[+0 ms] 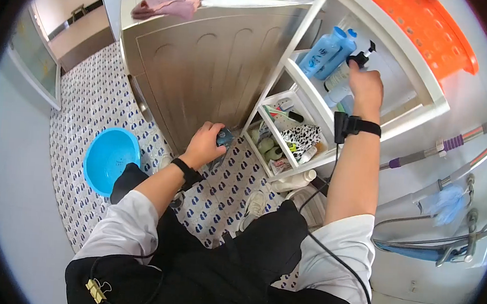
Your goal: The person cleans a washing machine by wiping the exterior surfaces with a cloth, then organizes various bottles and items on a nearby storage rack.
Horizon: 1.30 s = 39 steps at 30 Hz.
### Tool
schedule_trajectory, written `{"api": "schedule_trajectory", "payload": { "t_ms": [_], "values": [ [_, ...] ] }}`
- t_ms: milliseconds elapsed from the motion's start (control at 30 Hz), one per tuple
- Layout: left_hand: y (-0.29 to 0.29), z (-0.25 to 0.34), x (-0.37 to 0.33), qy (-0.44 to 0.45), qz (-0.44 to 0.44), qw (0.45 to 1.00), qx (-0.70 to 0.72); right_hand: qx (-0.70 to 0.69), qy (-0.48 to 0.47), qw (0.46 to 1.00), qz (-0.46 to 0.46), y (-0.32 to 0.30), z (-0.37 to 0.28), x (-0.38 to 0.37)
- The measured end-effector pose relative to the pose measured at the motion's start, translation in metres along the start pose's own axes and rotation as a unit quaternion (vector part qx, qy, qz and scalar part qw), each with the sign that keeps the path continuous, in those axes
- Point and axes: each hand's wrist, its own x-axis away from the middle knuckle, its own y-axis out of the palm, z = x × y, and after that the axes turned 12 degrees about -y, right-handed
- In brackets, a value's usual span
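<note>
My left hand (203, 144) is closed round a dark blue-grey bottle (220, 150) and holds it low over the tiled floor, in front of the cabinet. My right hand (366, 88) reaches into the upper tier of a white shelf rack (310, 89). Its fingers are at the top of a pump bottle (338, 75) with a black pump head; the far side of that grip is hidden. Just left of it on the same tier stand two blue bottles (322, 53). A paler bottle shows partly under my right hand.
An orange perforated basket (427, 35) tops the rack; its lower tiers hold small toiletries and a black-and-white patterned cloth (302, 138). A white bottle (294, 181) is at the rack's foot. A blue basin (110, 162) sits on the left floor. A pink cloth (166, 7) overhangs the counter.
</note>
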Motion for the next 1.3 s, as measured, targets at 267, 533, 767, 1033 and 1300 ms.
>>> {"api": "schedule_trajectory", "payload": {
  "t_ms": [267, 533, 767, 1033, 1300],
  "values": [
    [0.051, -0.092, -0.01, -0.109, -0.073, 0.99, -0.043, 0.089, -0.111, 0.984, 0.11, -0.002, 0.009, 0.019],
    [0.105, -0.166, -0.023, -0.154, -0.064, 0.983, -0.073, -0.363, -0.071, 0.84, 0.397, -0.084, -0.032, 0.176],
    [0.13, -0.189, -0.029, -0.214, -0.082, 0.97, -0.079, -0.211, -0.085, 0.953, -0.202, 0.172, -0.051, 0.274],
    [0.139, -0.19, -0.021, -0.191, -0.057, 0.974, -0.105, -0.158, -0.086, 0.904, -0.387, 0.388, -0.005, 0.396],
    [0.129, -0.194, -0.012, -0.197, -0.08, 0.968, -0.135, -0.151, -0.011, 0.865, -0.479, 0.41, -0.022, 0.41]
  ]
}}
